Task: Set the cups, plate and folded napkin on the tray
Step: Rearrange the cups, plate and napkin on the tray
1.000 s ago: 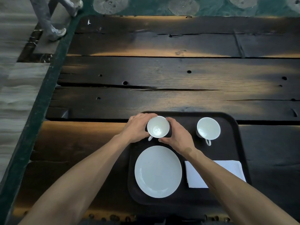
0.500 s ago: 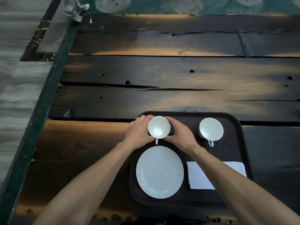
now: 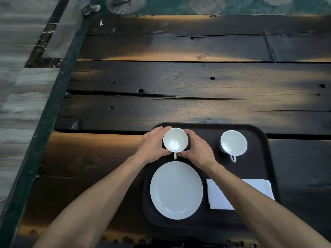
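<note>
The tray (image 3: 265,158), dark with rounded corners, lies in the lower centre-right of the frame on a dark plank table (image 3: 179,83). It carries four white items.

The left cup (image 3: 175,140) stands upright in the tray's upper left corner, its handle pointing toward the bottom of the frame. The left hand (image 3: 154,144) is wrapped around the cup's left side and the right hand (image 3: 198,149) around its right side; both hands are closed against the cup wall, with the handle showing in the gap between them. Whether the cup base rests on the tray surface cannot be told, because the hands cover it.

The right cup (image 3: 233,143) stands upright in the tray's upper right area, well apart from the held cup, handle also pointing toward the bottom of the frame. Neither hand touches it.

The plate (image 3: 176,190) lies flat in the tray's lower left, just below the held cup and not touching it. The folded napkin (image 3: 220,196) lies flat in the lower right, just beside the plate. The right forearm crosses above the napkin and hides its middle part.

Surroundings: the table planks show cracks and small round holes. A dark green strip (image 3: 44,122) runs diagonally along the table's left edge, with grey flooring (image 3: 16,86) beyond it at the left of the frame. A shoe (image 3: 90,8) shows at the top left.
</note>
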Demonstrator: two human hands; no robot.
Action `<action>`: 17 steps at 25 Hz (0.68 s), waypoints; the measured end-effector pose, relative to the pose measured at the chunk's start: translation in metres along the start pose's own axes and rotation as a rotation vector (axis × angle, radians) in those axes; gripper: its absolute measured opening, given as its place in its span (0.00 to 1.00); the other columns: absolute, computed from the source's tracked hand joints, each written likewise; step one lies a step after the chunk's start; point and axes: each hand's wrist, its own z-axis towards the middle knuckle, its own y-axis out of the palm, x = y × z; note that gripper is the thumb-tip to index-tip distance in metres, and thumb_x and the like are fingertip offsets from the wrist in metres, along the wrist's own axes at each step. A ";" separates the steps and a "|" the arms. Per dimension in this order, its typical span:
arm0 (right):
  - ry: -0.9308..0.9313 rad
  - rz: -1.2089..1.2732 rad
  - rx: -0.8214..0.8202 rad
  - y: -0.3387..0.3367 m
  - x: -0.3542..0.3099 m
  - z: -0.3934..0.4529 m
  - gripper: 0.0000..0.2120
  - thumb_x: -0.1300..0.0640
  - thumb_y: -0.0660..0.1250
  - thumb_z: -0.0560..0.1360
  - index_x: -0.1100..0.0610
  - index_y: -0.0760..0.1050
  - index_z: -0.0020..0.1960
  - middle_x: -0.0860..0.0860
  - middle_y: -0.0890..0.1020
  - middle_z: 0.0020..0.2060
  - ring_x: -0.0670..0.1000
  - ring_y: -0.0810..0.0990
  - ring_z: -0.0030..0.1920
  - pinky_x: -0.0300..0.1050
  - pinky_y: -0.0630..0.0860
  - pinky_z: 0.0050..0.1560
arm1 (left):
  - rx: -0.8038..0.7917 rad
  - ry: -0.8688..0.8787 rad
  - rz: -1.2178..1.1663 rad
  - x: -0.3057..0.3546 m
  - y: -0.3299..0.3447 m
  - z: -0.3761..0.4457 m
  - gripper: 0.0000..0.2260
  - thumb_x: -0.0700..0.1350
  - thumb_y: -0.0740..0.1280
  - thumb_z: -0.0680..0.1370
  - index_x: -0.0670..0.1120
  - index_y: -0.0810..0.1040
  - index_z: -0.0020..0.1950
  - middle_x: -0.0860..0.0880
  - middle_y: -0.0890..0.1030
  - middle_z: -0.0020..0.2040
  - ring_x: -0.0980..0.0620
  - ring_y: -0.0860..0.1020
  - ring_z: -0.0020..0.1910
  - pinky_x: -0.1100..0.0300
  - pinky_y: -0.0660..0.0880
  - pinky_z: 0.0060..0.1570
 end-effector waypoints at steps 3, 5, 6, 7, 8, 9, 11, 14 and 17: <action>-0.011 -0.010 0.000 0.000 -0.001 0.002 0.35 0.42 0.77 0.60 0.38 0.64 0.63 0.38 0.80 0.57 0.46 0.78 0.56 0.45 0.74 0.48 | 0.010 -0.007 0.015 0.000 -0.003 0.001 0.38 0.56 0.77 0.67 0.57 0.64 0.74 0.56 0.70 0.72 0.53 0.60 0.75 0.46 0.57 0.71; -0.016 -0.022 0.007 0.000 0.000 0.002 0.35 0.42 0.78 0.61 0.39 0.65 0.64 0.39 0.80 0.57 0.46 0.78 0.56 0.44 0.74 0.48 | 0.026 -0.010 0.004 0.001 -0.002 -0.001 0.38 0.57 0.76 0.67 0.57 0.64 0.73 0.55 0.71 0.71 0.53 0.61 0.74 0.46 0.58 0.70; -0.016 -0.024 0.011 0.000 0.000 0.001 0.36 0.42 0.78 0.61 0.39 0.65 0.64 0.39 0.80 0.57 0.46 0.78 0.56 0.44 0.74 0.48 | 0.033 -0.011 -0.004 0.001 -0.001 -0.002 0.37 0.57 0.76 0.67 0.57 0.64 0.73 0.55 0.71 0.71 0.53 0.61 0.74 0.46 0.59 0.69; -0.014 -0.022 0.013 0.001 0.000 0.001 0.36 0.41 0.77 0.61 0.38 0.64 0.64 0.38 0.80 0.57 0.46 0.78 0.56 0.45 0.75 0.49 | 0.039 -0.012 -0.010 0.002 0.000 -0.002 0.37 0.57 0.76 0.67 0.57 0.65 0.73 0.55 0.71 0.71 0.54 0.62 0.73 0.46 0.59 0.69; -0.009 -0.019 0.014 0.001 0.001 0.000 0.36 0.41 0.77 0.61 0.38 0.64 0.64 0.38 0.79 0.58 0.46 0.78 0.56 0.45 0.75 0.49 | 0.041 -0.013 -0.011 0.002 0.000 -0.002 0.37 0.57 0.76 0.67 0.57 0.65 0.73 0.55 0.71 0.70 0.54 0.62 0.73 0.46 0.59 0.69; -0.007 -0.019 0.015 0.001 0.001 -0.001 0.36 0.41 0.77 0.61 0.38 0.64 0.64 0.38 0.79 0.58 0.46 0.78 0.56 0.45 0.75 0.49 | 0.041 -0.012 -0.008 0.003 0.000 -0.002 0.37 0.57 0.76 0.67 0.57 0.65 0.73 0.54 0.71 0.70 0.54 0.62 0.73 0.47 0.59 0.69; -0.008 -0.037 0.018 0.001 0.001 -0.001 0.36 0.40 0.77 0.61 0.39 0.64 0.63 0.39 0.80 0.57 0.47 0.78 0.56 0.47 0.76 0.50 | 0.040 -0.004 0.003 0.003 -0.001 -0.001 0.38 0.57 0.77 0.67 0.57 0.65 0.73 0.54 0.72 0.70 0.53 0.63 0.73 0.47 0.59 0.69; 0.004 -0.067 0.023 0.000 0.000 0.000 0.36 0.40 0.77 0.61 0.40 0.64 0.64 0.41 0.80 0.57 0.48 0.79 0.55 0.49 0.77 0.50 | 0.032 -0.002 0.012 0.002 -0.002 0.001 0.38 0.57 0.77 0.67 0.58 0.65 0.73 0.55 0.72 0.70 0.53 0.63 0.72 0.48 0.58 0.68; 0.015 -0.069 0.034 0.000 -0.002 0.000 0.37 0.39 0.77 0.60 0.42 0.64 0.64 0.42 0.80 0.57 0.48 0.79 0.55 0.49 0.78 0.50 | 0.018 -0.005 -0.003 0.002 -0.002 0.002 0.37 0.58 0.76 0.67 0.59 0.64 0.73 0.56 0.72 0.69 0.53 0.64 0.72 0.48 0.59 0.67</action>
